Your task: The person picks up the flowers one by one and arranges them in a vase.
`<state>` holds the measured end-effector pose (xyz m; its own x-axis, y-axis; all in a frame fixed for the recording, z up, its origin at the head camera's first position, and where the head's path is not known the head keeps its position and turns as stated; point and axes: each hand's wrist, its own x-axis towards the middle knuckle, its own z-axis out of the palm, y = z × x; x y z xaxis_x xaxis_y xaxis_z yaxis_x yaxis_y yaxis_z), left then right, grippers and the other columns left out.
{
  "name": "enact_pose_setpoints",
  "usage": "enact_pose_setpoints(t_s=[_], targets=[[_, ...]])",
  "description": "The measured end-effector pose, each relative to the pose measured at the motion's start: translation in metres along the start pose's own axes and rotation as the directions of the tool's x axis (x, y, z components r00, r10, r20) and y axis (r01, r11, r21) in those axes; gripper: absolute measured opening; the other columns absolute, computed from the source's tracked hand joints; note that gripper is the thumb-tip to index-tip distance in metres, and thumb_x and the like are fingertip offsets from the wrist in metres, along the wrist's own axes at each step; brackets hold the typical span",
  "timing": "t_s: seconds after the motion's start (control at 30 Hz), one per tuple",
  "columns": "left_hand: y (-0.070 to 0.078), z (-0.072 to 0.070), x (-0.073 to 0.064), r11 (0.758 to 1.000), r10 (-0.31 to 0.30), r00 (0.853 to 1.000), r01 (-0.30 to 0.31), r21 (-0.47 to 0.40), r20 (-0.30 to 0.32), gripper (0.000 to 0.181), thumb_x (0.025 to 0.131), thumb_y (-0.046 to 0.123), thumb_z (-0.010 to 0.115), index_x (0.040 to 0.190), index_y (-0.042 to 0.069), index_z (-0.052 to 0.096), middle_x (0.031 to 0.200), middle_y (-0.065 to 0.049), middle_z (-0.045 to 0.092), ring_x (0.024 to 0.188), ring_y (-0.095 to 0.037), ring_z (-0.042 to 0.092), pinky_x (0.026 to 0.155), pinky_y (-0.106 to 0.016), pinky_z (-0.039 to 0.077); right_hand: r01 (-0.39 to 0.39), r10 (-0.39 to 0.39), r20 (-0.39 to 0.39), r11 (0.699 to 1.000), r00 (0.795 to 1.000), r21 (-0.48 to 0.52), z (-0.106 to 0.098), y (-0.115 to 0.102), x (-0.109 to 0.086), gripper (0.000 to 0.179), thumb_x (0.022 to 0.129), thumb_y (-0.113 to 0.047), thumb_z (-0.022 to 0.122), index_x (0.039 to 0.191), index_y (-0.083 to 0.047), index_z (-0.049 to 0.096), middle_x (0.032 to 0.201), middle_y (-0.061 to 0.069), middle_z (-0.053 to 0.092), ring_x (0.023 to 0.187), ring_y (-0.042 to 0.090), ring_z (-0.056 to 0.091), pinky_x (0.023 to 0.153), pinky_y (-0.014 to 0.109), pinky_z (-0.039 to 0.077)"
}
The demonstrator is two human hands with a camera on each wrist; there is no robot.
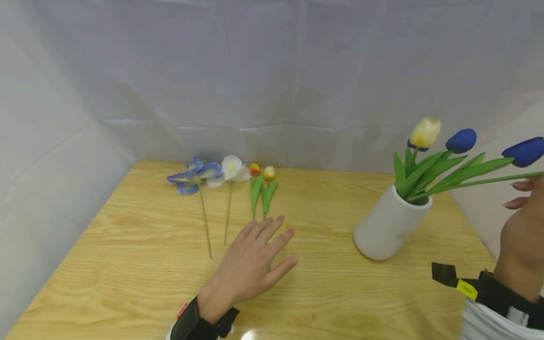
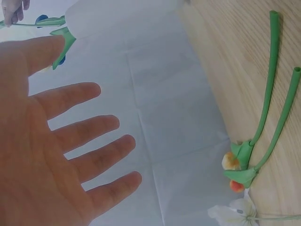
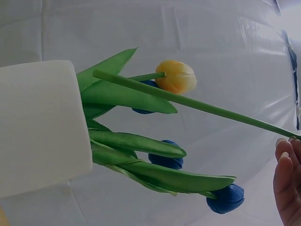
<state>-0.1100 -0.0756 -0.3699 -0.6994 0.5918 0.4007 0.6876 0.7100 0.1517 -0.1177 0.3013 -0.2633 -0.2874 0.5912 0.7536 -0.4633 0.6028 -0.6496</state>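
Observation:
At the right edge of the head view my right hand (image 1: 527, 231) pinches a green stem (image 3: 202, 106); its flower end is out of view. The stem's cut end overlaps the leaves at the mouth of a white vase (image 1: 384, 226) in the right wrist view. That vase holds a cream-yellow tulip (image 1: 426, 132) and blue tulips (image 1: 461, 140) with long green leaves. My left hand (image 1: 248, 267) is spread with the palm down, over the stems of an orange-red tulip (image 1: 255, 169) and a small white-yellow tulip (image 1: 269, 173). Nothing is in its fingers.
Left of the small tulips lie a white flower (image 1: 232, 167) and a blue-purple iris-like flower (image 1: 197, 175), stems toward me. All stand or lie on a wooden table (image 1: 127, 264). A pale sheet (image 1: 255, 71) hangs behind and at the sides.

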Motion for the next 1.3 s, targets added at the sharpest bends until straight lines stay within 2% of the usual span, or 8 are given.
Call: enact_pose_setpoints(t_s=[0.13, 0.23, 0.33, 0.5, 0.6, 0.73, 1.0, 1.3], targets=[[-0.001, 0.002, -0.001, 1.000, -0.006, 1.000, 0.006, -0.004, 0.003, 0.052, 0.095, 0.051, 0.050, 0.134, 0.017, 0.056, 0.143, -0.012, 0.045, 0.126, -0.031, 0.045, 0.105, -0.050, 0.034, 0.004, -0.002, 0.011, 0.975, 1.000, -0.224, 0.005, 0.004, -0.002, 0.022, 0.101, -0.015, 0.049, 0.118, -0.011, 0.062, 0.089, -0.027, 0.053, 0.077, -0.010, 0.055, 0.063, 0.001, 0.039], [-0.001, 0.004, -0.002, 1.000, -0.011, 1.000, 0.011, -0.006, 0.006, 0.052, 0.095, 0.051, 0.050, 0.134, 0.017, 0.057, 0.142, -0.012, 0.046, 0.126, -0.030, 0.045, 0.105, -0.050, 0.034, 0.015, -0.009, 0.023, 0.963, 1.000, -0.269, 0.010, 0.007, -0.008, 0.022, 0.099, -0.020, 0.052, 0.116, -0.010, 0.064, 0.087, -0.027, 0.053, 0.072, -0.012, 0.053, 0.058, 0.000, 0.037], [-0.002, 0.005, -0.003, 1.000, -0.015, 1.000, 0.015, -0.007, 0.006, 0.052, 0.095, 0.051, 0.051, 0.133, 0.016, 0.057, 0.142, -0.013, 0.046, 0.126, -0.031, 0.045, 0.105, -0.050, 0.034, 0.030, -0.015, 0.066, 0.971, 0.998, -0.238, 0.018, 0.012, -0.017, 0.023, 0.097, -0.019, 0.056, 0.109, -0.004, 0.067, 0.087, -0.025, 0.055, 0.070, -0.011, 0.054, 0.056, 0.001, 0.038], [-0.004, 0.005, -0.004, 1.000, -0.016, 1.000, 0.016, -0.003, 0.014, 0.052, 0.096, 0.051, 0.050, 0.133, 0.016, 0.057, 0.142, -0.013, 0.046, 0.126, -0.030, 0.045, 0.106, -0.049, 0.034, 0.075, -0.040, 0.162, 0.974, 0.986, -0.216, 0.029, 0.017, -0.032, 0.008, 0.092, -0.020, 0.061, 0.090, -0.020, 0.069, 0.081, -0.026, 0.056, 0.066, -0.011, 0.054, 0.057, 0.005, 0.040], [-0.005, 0.006, -0.005, 1.000, -0.020, 1.000, 0.020, 0.003, 0.020, 0.052, 0.095, 0.051, 0.050, 0.134, 0.016, 0.057, 0.142, -0.013, 0.046, 0.126, -0.030, 0.045, 0.106, -0.049, 0.033, 0.076, -0.028, 0.214, 0.973, 0.976, -0.220, 0.033, 0.019, -0.039, 0.013, 0.090, -0.022, 0.063, 0.081, -0.014, 0.069, 0.077, -0.024, 0.059, 0.066, -0.013, 0.053, 0.059, 0.006, 0.039], [-0.008, 0.006, -0.006, 0.999, -0.031, 0.999, 0.031, 0.009, 0.025, 0.052, 0.095, 0.051, 0.052, 0.133, 0.016, 0.057, 0.142, -0.013, 0.046, 0.126, -0.031, 0.045, 0.105, -0.051, 0.034, 0.054, 0.007, 0.270, 0.974, 0.963, -0.220, 0.035, 0.020, -0.046, 0.028, 0.087, -0.020, 0.065, 0.086, 0.008, 0.069, 0.075, -0.026, 0.058, 0.064, -0.012, 0.052, 0.059, 0.008, 0.038], [-0.011, 0.006, -0.009, 0.998, -0.069, 0.996, 0.068, 0.011, 0.060, 0.052, 0.095, 0.050, 0.051, 0.135, 0.016, 0.056, 0.144, -0.012, 0.044, 0.128, -0.030, 0.043, 0.107, -0.051, 0.031, 0.084, 0.014, 0.381, 0.967, 0.925, -0.239, 0.038, 0.021, -0.050, 0.029, 0.088, -0.020, 0.066, 0.088, 0.008, 0.069, 0.074, -0.041, 0.047, 0.065, -0.012, 0.048, 0.059, 0.012, 0.035], [-0.013, 0.005, -0.013, 0.996, -0.083, 0.994, 0.081, 0.028, 0.068, 0.053, 0.096, 0.051, 0.049, 0.135, 0.016, 0.055, 0.145, -0.013, 0.042, 0.129, -0.031, 0.042, 0.107, -0.052, 0.031, 0.110, 0.065, 0.476, 0.937, 0.877, -0.330, 0.037, 0.022, -0.052, 0.024, 0.087, -0.021, 0.068, 0.087, 0.003, 0.073, 0.070, 0.002, 0.064, 0.062, -0.013, 0.043, 0.057, 0.011, 0.031]])
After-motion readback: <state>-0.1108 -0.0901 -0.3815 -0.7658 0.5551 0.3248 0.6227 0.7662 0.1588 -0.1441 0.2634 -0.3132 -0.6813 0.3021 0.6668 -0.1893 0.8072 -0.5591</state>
